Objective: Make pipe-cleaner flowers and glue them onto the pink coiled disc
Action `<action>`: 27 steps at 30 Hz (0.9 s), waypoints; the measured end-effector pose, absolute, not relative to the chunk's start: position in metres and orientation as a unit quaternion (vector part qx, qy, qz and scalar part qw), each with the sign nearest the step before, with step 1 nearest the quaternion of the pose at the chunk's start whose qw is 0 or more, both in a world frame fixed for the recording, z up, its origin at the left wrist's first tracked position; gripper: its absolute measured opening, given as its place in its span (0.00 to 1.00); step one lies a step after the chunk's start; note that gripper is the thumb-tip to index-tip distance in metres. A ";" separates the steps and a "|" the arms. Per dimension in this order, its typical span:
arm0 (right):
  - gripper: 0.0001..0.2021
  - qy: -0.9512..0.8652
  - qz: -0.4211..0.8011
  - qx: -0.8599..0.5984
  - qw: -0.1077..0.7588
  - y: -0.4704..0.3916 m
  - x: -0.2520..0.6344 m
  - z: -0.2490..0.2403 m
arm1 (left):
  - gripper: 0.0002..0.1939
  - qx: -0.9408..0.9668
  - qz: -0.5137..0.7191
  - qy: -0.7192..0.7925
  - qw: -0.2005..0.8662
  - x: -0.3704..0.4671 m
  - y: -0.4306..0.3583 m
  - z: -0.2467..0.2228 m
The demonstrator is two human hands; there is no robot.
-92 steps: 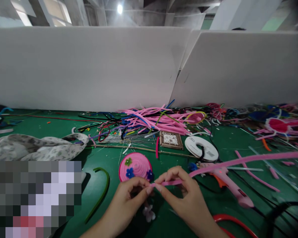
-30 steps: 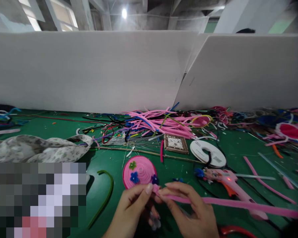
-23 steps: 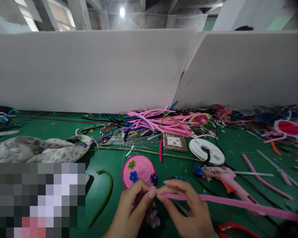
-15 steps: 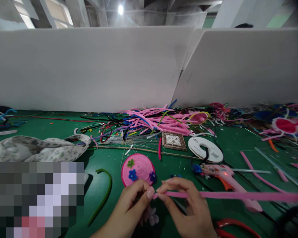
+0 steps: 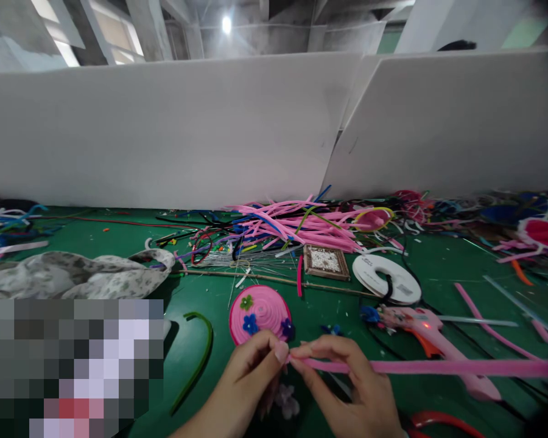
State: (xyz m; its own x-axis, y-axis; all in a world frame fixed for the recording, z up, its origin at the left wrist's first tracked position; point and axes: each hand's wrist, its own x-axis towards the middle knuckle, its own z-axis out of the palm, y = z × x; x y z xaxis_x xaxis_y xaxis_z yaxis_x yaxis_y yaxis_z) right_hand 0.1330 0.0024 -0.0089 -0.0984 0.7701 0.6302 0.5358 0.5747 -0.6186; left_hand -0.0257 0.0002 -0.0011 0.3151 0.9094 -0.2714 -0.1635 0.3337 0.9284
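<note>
A long pink pipe cleaner (image 5: 429, 367) runs in from the right edge to my fingertips. My left hand (image 5: 249, 383) is closed, pinching its end between thumb and forefinger. Close beside it, my right hand (image 5: 354, 380) grips the same strip in a thumb-and-finger pinch; the tip itself is mostly hidden. Just beyond my left hand lies a pink coiled disc (image 5: 265, 307) bearing one green and two blue flowers. A pale translucent flower shape (image 5: 287, 400) shows below my hands. Another small blue flower (image 5: 332, 329) sits past my right fingers.
A pink glue gun (image 5: 432, 325) with a lit red light lies to the right, near a white spool (image 5: 363, 274). Behind are a bead-filled tray (image 5: 325, 274) and a pink pipe-cleaner pile (image 5: 296, 225). A bent green pipe cleaner (image 5: 201, 359) lies left; red handles (image 5: 442, 418) lie lower right.
The whole view has shifted slightly, so the table items appear a little farther right. Both hands keep their pinch on the pink pipe cleaner, with hardly any change in pose.
</note>
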 end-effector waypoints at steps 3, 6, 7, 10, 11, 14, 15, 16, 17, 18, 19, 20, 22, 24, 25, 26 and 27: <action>0.08 -0.727 0.099 -0.433 0.523 0.001 0.132 -0.008 | 0.23 0.445 0.380 0.434 0.685 -0.028 0.000 0.000; 0.11 -0.727 0.096 -0.393 0.555 -0.002 0.128 -0.008 | 0.24 0.457 0.373 0.421 0.689 -0.030 0.001 0.000; 0.13 -0.729 0.099 -0.379 0.561 -0.003 0.127 -0.008 | 0.24 0.461 0.370 0.414 0.692 -0.030 0.001 -0.001; 0.15 -0.740 0.109 -0.360 0.558 -0.005 0.124 -0.009 | 0.24 0.463 0.366 0.399 0.702 -0.029 0.000 -0.004; 0.15 -0.741 0.112 -0.361 0.555 -0.005 0.123 -0.009 | 0.24 0.455 0.368 0.397 0.707 -0.028 -0.001 -0.005; 0.14 -0.728 0.108 -0.368 0.568 -0.001 0.122 -0.009 | 0.24 0.417 0.382 0.391 0.726 -0.024 -0.004 -0.007; 0.14 -0.721 0.107 -0.368 0.577 0.000 0.122 -0.008 | 0.24 0.405 0.387 0.389 0.732 -0.022 -0.006 -0.008; 0.14 -0.714 0.106 -0.366 0.587 0.002 0.123 -0.008 | 0.24 0.396 0.390 0.389 0.735 -0.021 -0.007 -0.008; 0.15 -0.710 0.106 -0.362 0.595 0.003 0.123 -0.008 | 0.24 0.390 0.392 0.394 0.734 -0.020 -0.008 -0.008; 0.15 -0.708 0.110 -0.358 0.599 0.003 0.124 -0.007 | 0.24 0.387 0.393 0.400 0.732 -0.020 -0.008 -0.008; 0.15 -0.710 0.116 -0.354 0.598 0.004 0.125 -0.007 | 0.24 0.386 0.393 0.406 0.729 -0.020 -0.008 -0.008; 0.16 -0.714 0.120 -0.349 0.596 0.004 0.125 -0.007 | 0.24 0.389 0.393 0.413 0.724 -0.021 -0.008 -0.007; 0.17 -0.720 0.123 -0.344 0.590 0.003 0.127 -0.007 | 0.23 0.409 0.392 0.416 0.711 -0.024 -0.006 -0.007; 0.17 -0.723 0.120 -0.347 0.586 0.002 0.128 -0.007 | 0.22 0.441 0.388 0.412 0.697 -0.026 -0.004 -0.006; 0.16 -0.723 0.118 -0.351 0.584 0.002 0.128 -0.006 | 0.22 0.457 0.386 0.408 0.690 -0.027 -0.004 -0.007; 0.16 -0.722 0.117 -0.353 0.583 0.002 0.129 -0.006 | 0.22 0.469 0.385 0.405 0.685 -0.028 -0.004 -0.006; 0.16 -0.722 0.118 -0.353 0.583 0.003 0.129 -0.006 | 0.22 0.474 0.384 0.404 0.682 -0.028 -0.004 -0.006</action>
State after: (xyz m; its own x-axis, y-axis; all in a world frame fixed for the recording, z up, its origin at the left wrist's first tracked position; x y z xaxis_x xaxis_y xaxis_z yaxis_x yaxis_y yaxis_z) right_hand 0.1286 0.0025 -0.0060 -0.0709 0.6476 0.7586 0.3730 0.7226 -0.5820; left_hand -0.0278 -0.0036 -0.0061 0.3782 0.9067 -0.1867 -0.1418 0.2560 0.9562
